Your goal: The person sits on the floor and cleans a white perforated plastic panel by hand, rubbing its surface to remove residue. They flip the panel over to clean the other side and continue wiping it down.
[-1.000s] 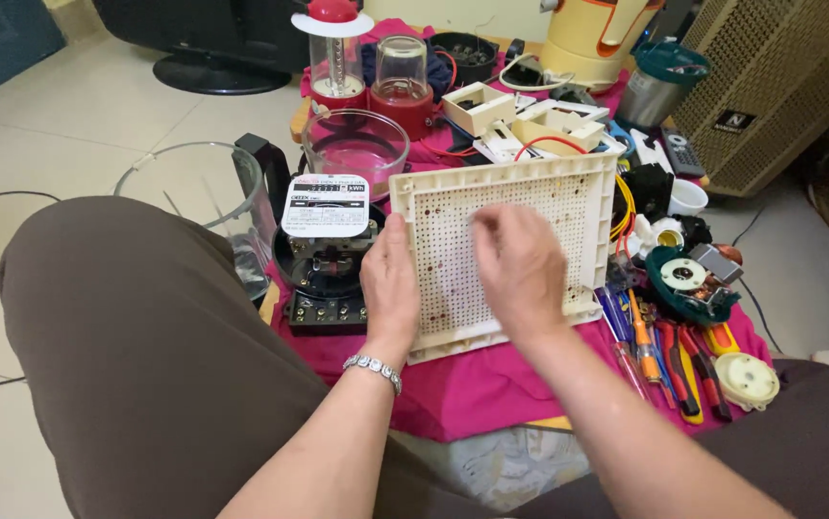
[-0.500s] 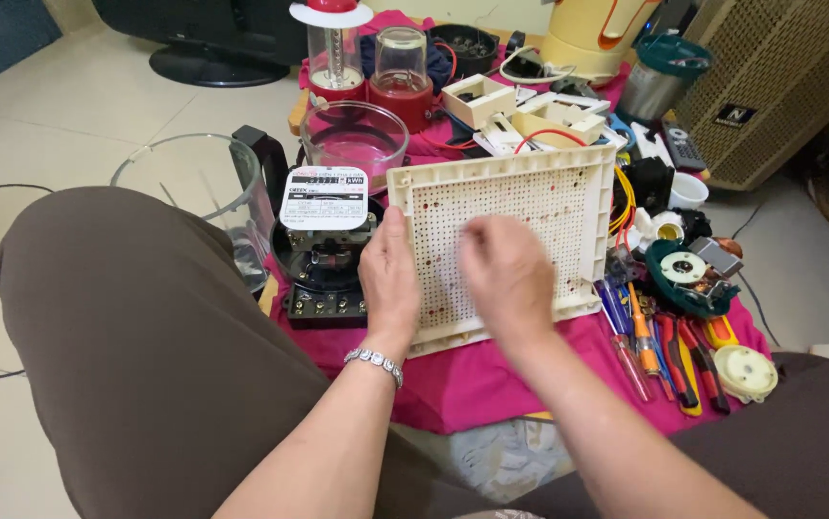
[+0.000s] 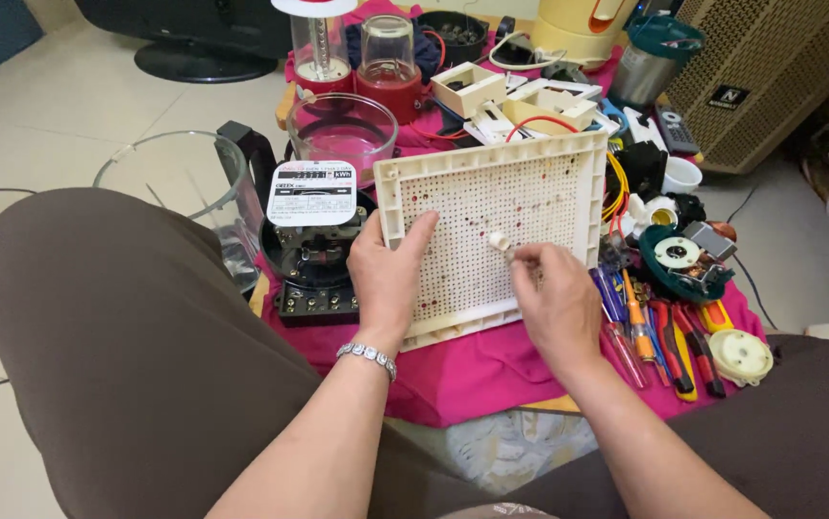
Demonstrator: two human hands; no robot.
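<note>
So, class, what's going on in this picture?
A seated person works over a pink cloth crowded with parts and tools. The left hand steadies a cream perforated tray by its left edge, propped at a tilt. The right hand pinches a small white part against the tray's holes. Screwdrivers lie to the right, a black meter to the left, and a glass jug stands further left.
</note>
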